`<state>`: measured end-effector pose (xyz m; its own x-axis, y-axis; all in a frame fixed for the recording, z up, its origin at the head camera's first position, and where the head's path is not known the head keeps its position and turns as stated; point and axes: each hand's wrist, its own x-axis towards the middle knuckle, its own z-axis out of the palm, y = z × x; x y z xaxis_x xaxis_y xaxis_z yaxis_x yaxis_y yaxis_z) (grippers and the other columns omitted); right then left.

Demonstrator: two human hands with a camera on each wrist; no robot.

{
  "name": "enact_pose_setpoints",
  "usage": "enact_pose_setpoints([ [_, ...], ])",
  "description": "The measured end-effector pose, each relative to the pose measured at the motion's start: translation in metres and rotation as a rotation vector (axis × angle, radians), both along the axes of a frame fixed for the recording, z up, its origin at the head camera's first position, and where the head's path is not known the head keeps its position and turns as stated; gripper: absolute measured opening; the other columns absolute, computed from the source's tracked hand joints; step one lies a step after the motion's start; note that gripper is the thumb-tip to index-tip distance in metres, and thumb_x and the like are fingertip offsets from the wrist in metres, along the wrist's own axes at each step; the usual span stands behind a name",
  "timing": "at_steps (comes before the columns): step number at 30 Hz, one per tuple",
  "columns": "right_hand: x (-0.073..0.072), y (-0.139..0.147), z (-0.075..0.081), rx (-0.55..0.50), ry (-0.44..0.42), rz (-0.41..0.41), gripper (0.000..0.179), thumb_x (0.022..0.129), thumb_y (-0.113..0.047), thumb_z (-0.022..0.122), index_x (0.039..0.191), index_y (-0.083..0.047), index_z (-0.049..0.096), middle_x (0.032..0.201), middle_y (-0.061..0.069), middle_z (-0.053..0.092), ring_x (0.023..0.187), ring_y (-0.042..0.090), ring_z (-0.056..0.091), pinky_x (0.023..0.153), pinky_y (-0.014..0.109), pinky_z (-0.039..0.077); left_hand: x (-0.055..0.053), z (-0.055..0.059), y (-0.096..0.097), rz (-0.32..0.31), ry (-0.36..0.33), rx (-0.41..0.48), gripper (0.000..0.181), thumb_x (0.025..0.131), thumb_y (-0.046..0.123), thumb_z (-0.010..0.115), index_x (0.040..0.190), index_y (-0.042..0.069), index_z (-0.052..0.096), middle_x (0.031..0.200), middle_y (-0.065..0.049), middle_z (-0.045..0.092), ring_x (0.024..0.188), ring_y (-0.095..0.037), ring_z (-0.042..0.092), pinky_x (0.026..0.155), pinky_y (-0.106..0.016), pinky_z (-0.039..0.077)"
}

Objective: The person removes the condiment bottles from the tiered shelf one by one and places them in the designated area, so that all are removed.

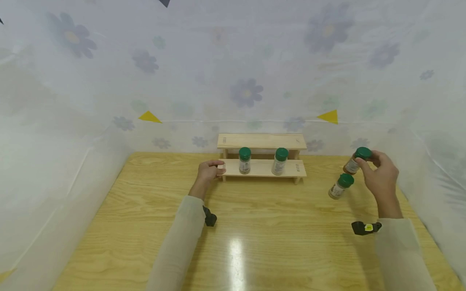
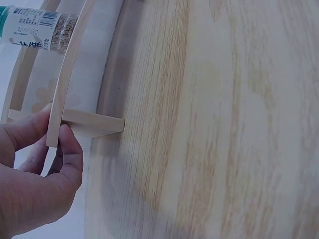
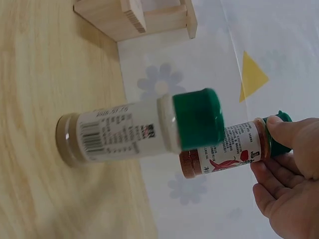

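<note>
My left hand [image 1: 208, 171] pinches the left end of the lower tier of a two-step wooden rack [image 1: 262, 171], thumb above and fingers beneath. Two green-capped spice jars stand on that tier: a left jar [image 1: 245, 161] and a right jar [image 1: 279, 161]. Over at the right, my right hand [image 1: 382, 171] grips a chili-labelled spice jar [image 3: 232, 149] with reddish contents by its green cap. Close to it, another spice jar [image 1: 340, 186] stands upright on the table; in the right wrist view this jar [image 3: 134, 132] partly covers the held one.
The rack's upper tier [image 1: 262, 141] rises behind the lower one, near the back edge of the wooden table [image 1: 273, 230]. A flower-patterned white sheet [image 1: 196, 81] encloses the back and sides, with yellow triangles [image 1: 329, 117] on it.
</note>
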<state>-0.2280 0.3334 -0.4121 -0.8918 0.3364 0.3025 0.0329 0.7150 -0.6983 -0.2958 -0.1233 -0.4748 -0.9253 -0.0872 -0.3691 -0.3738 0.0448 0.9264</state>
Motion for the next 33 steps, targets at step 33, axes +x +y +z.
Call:
enact_pose_setpoints([
  [33,0.034,0.019,-0.060,-0.035,-0.143,0.009,0.060,0.097,-0.034,0.052,0.134,0.011,0.041,0.129,0.035,0.048,0.119,0.052,0.042,0.096,0.065,0.037,0.002,0.001,0.001,-0.011,0.018,0.003,0.029,0.086,0.001,0.067,0.115,0.005,0.067,0.125,-0.009,0.058,0.080,-0.013,0.060,0.077,-0.030,0.053],
])
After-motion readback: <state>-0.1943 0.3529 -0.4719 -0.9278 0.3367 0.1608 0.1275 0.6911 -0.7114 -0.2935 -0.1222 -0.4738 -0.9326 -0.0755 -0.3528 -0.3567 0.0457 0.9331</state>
